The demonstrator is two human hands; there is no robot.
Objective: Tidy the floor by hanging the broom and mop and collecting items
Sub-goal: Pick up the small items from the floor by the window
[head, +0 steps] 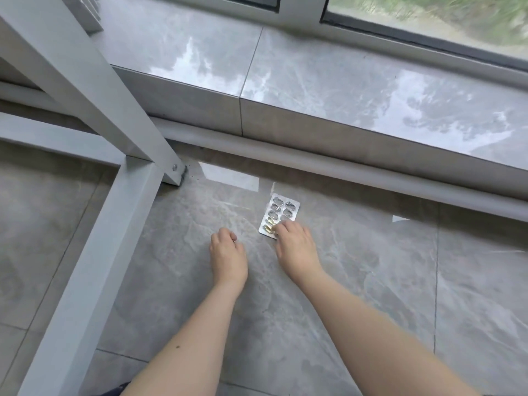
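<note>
Glossy grey floor tile (357, 281) runs up to a raised window ledge (314, 90), and a grey metal frame (114, 224) stands at your left. Your blister pack (278, 214) lies flat on the tile just below the ledge, most of its pockets looking emptied and a few yellow capsules left at the near end. Your right hand (295, 242) rests on that near end, fingers curled down over the edge, probably to pry up a thin sheet that sits flush with the floor; whether the foil is truly pinched, you cannot tell from here. Your left hand (227, 250) hangs beside it, loosely curled and holding nothing, clear of the pack. No broom or mop is in view.
</note>
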